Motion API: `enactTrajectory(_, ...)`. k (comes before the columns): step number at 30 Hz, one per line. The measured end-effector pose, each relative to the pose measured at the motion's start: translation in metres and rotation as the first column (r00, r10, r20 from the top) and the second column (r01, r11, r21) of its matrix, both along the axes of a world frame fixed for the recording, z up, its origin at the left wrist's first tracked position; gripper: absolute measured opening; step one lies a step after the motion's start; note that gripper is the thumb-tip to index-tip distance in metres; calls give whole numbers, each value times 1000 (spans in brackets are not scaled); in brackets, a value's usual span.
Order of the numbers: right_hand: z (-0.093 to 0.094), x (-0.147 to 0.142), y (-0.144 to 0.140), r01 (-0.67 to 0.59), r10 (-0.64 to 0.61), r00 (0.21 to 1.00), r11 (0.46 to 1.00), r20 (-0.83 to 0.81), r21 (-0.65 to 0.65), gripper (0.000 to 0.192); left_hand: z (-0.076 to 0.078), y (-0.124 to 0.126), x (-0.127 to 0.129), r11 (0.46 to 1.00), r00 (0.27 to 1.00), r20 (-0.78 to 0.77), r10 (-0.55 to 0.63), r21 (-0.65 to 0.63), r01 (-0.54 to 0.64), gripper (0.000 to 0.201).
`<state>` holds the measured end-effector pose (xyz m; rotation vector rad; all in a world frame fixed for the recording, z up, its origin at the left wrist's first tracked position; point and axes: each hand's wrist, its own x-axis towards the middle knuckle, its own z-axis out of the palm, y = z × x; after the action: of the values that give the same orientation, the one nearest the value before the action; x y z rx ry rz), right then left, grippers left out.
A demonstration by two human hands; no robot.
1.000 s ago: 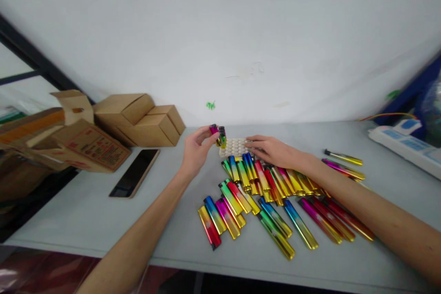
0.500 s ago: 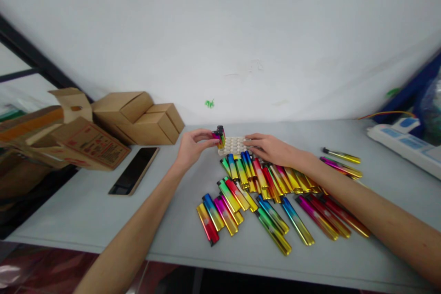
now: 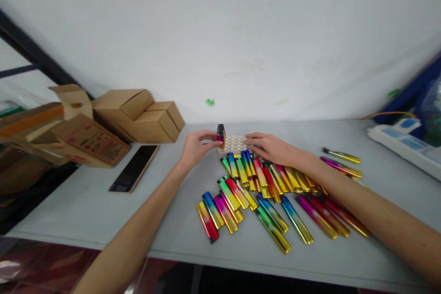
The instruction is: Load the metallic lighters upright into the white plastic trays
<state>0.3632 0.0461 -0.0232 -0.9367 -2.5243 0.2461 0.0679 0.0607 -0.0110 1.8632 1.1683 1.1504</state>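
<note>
- The left hand (image 3: 195, 148) is gripping an upright lighter (image 3: 221, 133) at the left edge of a white honeycomb tray (image 3: 236, 143), its fingers (image 3: 210, 135) closing narrowly around the lighter's body.
- The lighter is standing with its dark cap up, its foot at the tray's left rim; whether it is sitting in a cell cannot be told.
- The right hand (image 3: 270, 148) is lying flat across the tray's right side, fingers (image 3: 253, 137) stretched out loosely and pressing down on it, pinching nothing.
- The tray is resting on the grey desk (image 3: 86, 211) near the back wall, between the two hands.
- A pile of coloured lighters (image 3: 268, 193) is spreading over the desk just in front of the tray, some lying under the right forearm.
- Two thin lighters (image 3: 341, 161) are lying apart from the pile, to the right.
- A dark phone (image 3: 135, 168) is lying flat on the desk, left of the left hand.
- Brown cardboard boxes (image 3: 138, 115) are stacking up against the wall on the left.
- A white power strip (image 3: 403, 147) is lying at the far right.
</note>
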Motion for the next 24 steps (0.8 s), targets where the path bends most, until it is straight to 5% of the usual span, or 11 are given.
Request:
enactTrajectory(5,6,-1,-4,7,-7,999,1000,44,-2,38,3,3,-3,999,999,-37,13,-49,-15,39)
enactTrajectory(10,5,-1,-3,19,-19,1000,1000,18,-13,38,39,-8,-18,998,972,-235,-21,-54,9,36)
enactTrajectory(12,4,-1,-3,10,-9,1000,1000,18,-8,38,56,-20,-19,980,921,-336,-197,-98,174,27)
enactTrajectory(15,4,-1,-2,-8,8,999,1000,44,2,38,68,-38,-11,824,729,-386,-565,-287,488,18)
enactTrajectory(18,3,0,-2,5,-5,998,1000,61,5,38,63,-46,-1,744,623,-408,-668,-337,577,25)
enactTrajectory(24,0,2,0,-18,18,999,1000,35,-3,35,45,-39,2,714,650,-334,-683,-493,496,40)
